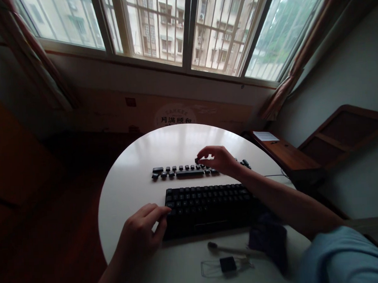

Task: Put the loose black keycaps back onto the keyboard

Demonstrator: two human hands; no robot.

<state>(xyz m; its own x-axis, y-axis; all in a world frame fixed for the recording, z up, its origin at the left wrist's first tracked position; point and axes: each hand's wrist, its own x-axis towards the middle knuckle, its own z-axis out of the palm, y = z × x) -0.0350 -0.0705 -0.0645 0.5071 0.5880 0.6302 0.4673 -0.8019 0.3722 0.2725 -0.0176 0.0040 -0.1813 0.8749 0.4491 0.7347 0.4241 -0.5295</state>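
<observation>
Keyboard (191, 195) was set crosswise on a round white table (124, 177), caps visible in its rear rows; front part was too dark to be read. Its right end was partly hidden by the right forearm

Right hand (220, 159): stretched out past the keyboard, over the loose keycaps (158, 170). One small dark keycap (196, 160) was pinched between thumb and index finger; the legend on it could not be made out

Left hand (144, 225): placed at the keyboard's left end, index fingertip and thumb touching the edge, remaining fingers curled. Whether the edge was gripped or just touched can't be told

Loose keycaps were laid out in two rough rows behind the keyboard, well apart from the left hand. Long bar key (189, 173) was placed mid-way along the nearer row, smaller caps at both sides. More dark caps were seen beyond the right wrist, partly covered by it

In front of the keyboard: a brush (233, 251) was laid slantwise, its handle leading toward a crumpled dark cloth (270, 240). A wire tool with a dark block (228, 264) was left just beside the brush, nearer the camera. Thin cable (275, 175) was seen at the table's right rim
</observation>
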